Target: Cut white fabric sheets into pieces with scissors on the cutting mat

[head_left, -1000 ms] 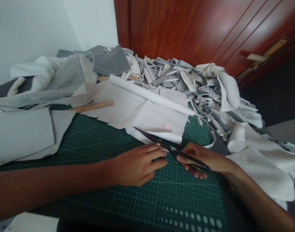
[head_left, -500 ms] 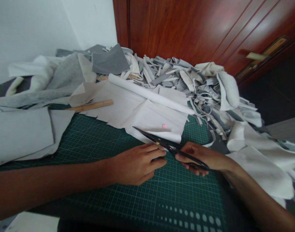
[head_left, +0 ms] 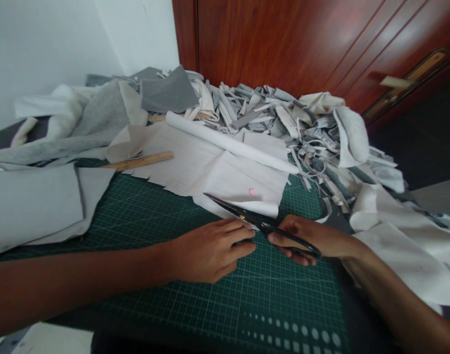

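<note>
My right hand [head_left: 302, 238] grips the black scissors [head_left: 261, 217] by the handle loops. Their blades point left across the near edge of a pale, faintly striped fabric sheet [head_left: 195, 164]; in this view the blades look nearly closed. Just below the pivot, my left hand [head_left: 215, 250] is closed, thumb and fingers pinching what appears to be the near edge of that fabric. A curled flap lies behind the blades, with a small pink piece [head_left: 252, 191] on the sheet beyond it. A white roll [head_left: 225, 142] rests across the sheet's far part.
Under everything is a green gridded cutting mat [head_left: 154, 221]. A wooden stick [head_left: 145, 160] lies at the sheet's left edge. Folded grey-white fabric [head_left: 33, 201] lies left. Scraps [head_left: 254, 108] are heaped along the back and right, against a brown wooden door [head_left: 284, 44].
The right hand's fingers have closed in a little on the scissor handles, and the blades look slightly closer together. The left hand stays almost in place. The view has shifted slightly.
</note>
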A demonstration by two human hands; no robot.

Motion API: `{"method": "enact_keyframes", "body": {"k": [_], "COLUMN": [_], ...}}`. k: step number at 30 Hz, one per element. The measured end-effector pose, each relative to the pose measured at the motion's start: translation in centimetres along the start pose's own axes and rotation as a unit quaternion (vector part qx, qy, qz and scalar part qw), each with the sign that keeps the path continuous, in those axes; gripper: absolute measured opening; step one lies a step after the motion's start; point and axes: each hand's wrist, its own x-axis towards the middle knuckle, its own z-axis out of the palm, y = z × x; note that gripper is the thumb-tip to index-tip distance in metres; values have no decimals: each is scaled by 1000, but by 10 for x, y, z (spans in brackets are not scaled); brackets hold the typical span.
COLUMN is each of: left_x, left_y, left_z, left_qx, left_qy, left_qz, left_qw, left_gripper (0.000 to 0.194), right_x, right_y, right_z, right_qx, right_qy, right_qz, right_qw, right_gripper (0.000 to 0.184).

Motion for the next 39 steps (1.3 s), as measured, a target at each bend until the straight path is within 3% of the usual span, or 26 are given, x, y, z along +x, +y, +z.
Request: {"method": "enact_keyframes", "body": {"k": [9,24,39], "left_x": [1,1,0], "left_y": [-1,0,0], "left_z": [0,-1,0], "left_qx": [-12,-7,-17], "left_qy": [-2,0,-8], "left_qz": [2,-2,-6], "left_qw": [1000,1000,1000], "left_gripper": [29,29,29], "right_x": [4,4,3], "right_y": [4,-1,11], "right_z": [-10,-6,-13], "right_qx": [29,17,14], "right_qy": [-2,2,-21], "right_qz": [5,4,-24], "right_qw": [1000,1000,999], "right_gripper": [63,62,62]}}
